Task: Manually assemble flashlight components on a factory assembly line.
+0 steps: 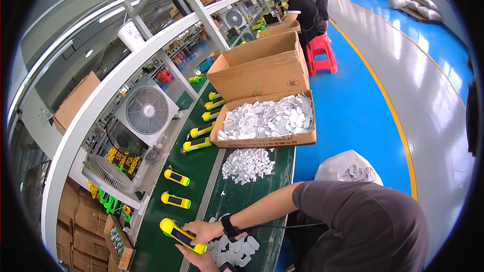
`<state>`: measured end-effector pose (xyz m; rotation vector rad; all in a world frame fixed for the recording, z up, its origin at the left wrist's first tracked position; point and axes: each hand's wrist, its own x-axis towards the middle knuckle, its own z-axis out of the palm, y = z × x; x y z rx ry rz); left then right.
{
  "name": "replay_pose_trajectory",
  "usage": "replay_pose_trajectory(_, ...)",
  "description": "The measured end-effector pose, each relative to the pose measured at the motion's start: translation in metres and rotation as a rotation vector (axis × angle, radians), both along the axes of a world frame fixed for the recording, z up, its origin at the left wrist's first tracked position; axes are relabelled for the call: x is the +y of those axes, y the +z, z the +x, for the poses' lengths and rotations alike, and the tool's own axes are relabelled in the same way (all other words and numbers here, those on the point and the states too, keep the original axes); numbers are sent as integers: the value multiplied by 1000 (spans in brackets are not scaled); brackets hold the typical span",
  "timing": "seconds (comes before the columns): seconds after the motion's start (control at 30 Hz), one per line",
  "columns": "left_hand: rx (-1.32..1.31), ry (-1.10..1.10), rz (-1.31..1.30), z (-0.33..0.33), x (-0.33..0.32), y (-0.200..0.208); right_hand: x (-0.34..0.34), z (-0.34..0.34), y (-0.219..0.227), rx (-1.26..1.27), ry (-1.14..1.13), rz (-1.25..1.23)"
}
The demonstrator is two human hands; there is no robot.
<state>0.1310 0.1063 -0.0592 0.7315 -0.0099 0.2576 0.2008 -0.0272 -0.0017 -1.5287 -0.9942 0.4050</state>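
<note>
A yellow handheld device (169, 227) with a long dark panel and green-edged end lies tilted between my hands over the green conveyor belt. My right hand (205, 231), with a black band on its wrist, grips the device's side, fingers by the dark panel. From below, my left hand (197, 258) holds the end nearest me, its fingers partly hidden under it. Flat white plastic pieces (247, 247) lie spread beside and beneath my right wrist. Farther up the belt are two similar yellow devices (175, 201), (177, 177).
Small white parts (247, 166) lie heaped before an open carton (267, 142) full of flat white pieces. More yellow devices (196, 144) line the belt's left. A fan (146, 110) stands behind the white frame. A white sack (348, 166) is by my side; a person (305, 12) works farther along.
</note>
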Motion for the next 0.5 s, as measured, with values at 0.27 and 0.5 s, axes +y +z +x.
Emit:
replay_pose_trajectory(0.27,-54,81,31,-4,-11,-12,13,-13,-32,-299,-203,-91)
replay_pose_trajectory(0.5,-44,76,-18,-14,-22,-22,5,-5,-26,-283,-151,-246)
